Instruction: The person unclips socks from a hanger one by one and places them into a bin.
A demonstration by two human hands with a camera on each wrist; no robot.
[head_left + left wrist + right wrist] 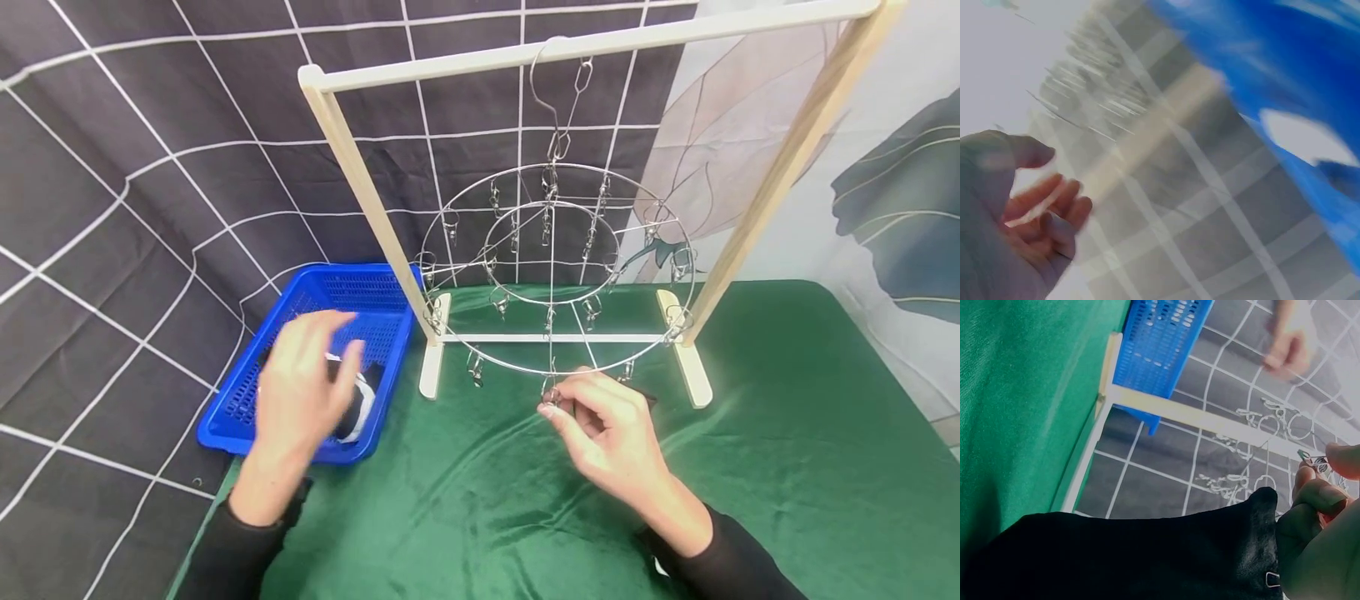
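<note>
Over the blue basket (247, 421), the left hand (300, 387) hovers with thumb and fingers apart and loosely bent. The left wrist view, though blurred, shows nothing between its fingers. Black-and-white cloth (362, 412) lies inside the basket. A round metal clip hanger (552, 303) with two rings hangs at the centre. At its near edge the right hand (611, 429) pinches a small metal clip (551, 397) between thumb and fingers. That clip also shows beside the thumb in the right wrist view, partly covered by the fingers.
A wooden stand (480, 67) carries the hanger's hook on its top bar. Its legs rest on a green cloth (787, 400). Several other clips dangle from both rings. A dark grid-patterned curtain (187, 125) rises behind and to the left.
</note>
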